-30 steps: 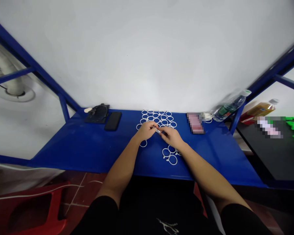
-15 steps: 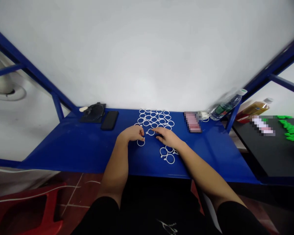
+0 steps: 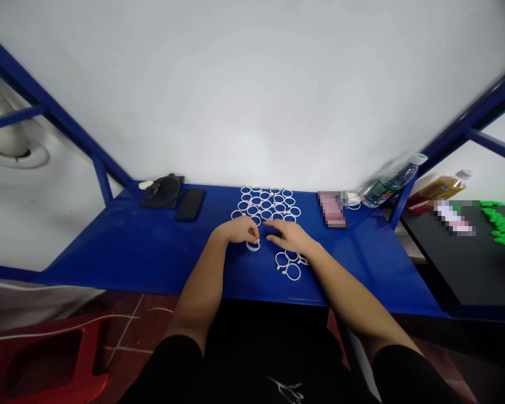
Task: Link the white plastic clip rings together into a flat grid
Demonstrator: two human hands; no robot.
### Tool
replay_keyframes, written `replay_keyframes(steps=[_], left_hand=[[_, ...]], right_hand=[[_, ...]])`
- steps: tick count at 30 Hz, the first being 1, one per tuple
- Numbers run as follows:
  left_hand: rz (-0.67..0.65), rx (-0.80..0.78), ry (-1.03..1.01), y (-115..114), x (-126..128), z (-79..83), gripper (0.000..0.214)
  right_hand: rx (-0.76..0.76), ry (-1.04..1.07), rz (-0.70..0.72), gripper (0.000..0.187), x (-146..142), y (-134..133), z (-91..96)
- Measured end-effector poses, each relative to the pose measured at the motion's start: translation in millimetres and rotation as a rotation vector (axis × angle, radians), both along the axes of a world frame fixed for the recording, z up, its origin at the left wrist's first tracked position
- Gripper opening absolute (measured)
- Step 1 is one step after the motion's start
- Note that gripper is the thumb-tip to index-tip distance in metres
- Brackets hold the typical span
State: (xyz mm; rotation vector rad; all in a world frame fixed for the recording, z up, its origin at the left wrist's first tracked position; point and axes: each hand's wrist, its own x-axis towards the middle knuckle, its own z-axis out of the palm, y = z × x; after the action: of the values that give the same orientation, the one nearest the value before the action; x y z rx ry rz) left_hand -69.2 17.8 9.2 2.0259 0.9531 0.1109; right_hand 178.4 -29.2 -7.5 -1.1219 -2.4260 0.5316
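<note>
My left hand [image 3: 239,229] pinches a white plastic ring [image 3: 253,248] with a small knob, just above or on the blue table. My right hand [image 3: 293,236] is beside it on the right, thumb and index finger apart, with nothing seen between them. Beyond both hands lies a patch of several matching white rings [image 3: 266,205] laid edge to edge in rows; my fingers partly cover its near side. A smaller group of white rings [image 3: 293,272] lies by my right wrist, partly hidden under the forearm.
On the blue table [image 3: 151,252], a black phone [image 3: 190,204] and a crumpled black item [image 3: 165,191] lie at left. A blurred pink object [image 3: 332,210], a white cable [image 3: 353,200] and a plastic bottle [image 3: 391,182] are at right. A wall [image 3: 252,101] stands behind.
My left hand has moved right with the pinched ring, closer to my right hand. The loose ring by my right index finger now sits farther back, against the patch.
</note>
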Motion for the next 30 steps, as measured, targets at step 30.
replay_keyframes(steps=[30], left_hand=[[0.335, 0.344, -0.338, -11, 37, -2.3, 0.012]], right_hand=[[0.059, 0.357, -0.121, 0.023, 7, 9, -10.5]])
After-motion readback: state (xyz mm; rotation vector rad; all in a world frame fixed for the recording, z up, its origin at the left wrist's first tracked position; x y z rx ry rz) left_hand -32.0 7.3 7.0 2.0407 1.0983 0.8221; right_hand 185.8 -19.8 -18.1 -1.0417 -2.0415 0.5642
